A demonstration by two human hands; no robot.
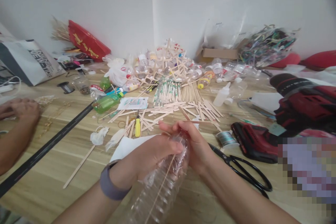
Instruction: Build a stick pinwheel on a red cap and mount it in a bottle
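Note:
A clear ribbed plastic bottle (pixel 160 189) slants up from the bottom edge, with a thin wooden stick (pixel 164 178) running along its length. My left hand (pixel 157 150), a grey band on its wrist, is wrapped round the bottle's upper part, thumb on top. On the right side of the same end, my right hand (pixel 194 141) grips the bottle with bent fingers. Another thin stick (pixel 202 121) juts out to the right just above my right hand. The bottle's far end is partly hidden by my fingers.
Craft sticks (pixel 157 112) and plastic bottles (pixel 217 68) are heaped behind my hands. Black scissors (pixel 246 173), a wire spool (pixel 227 139) and a red power drill (pixel 296 112) lie right. A yellow-handled screwdriver (pixel 138 127), a black bar (pixel 52 143) and another person's hand (pixel 23 112) are left.

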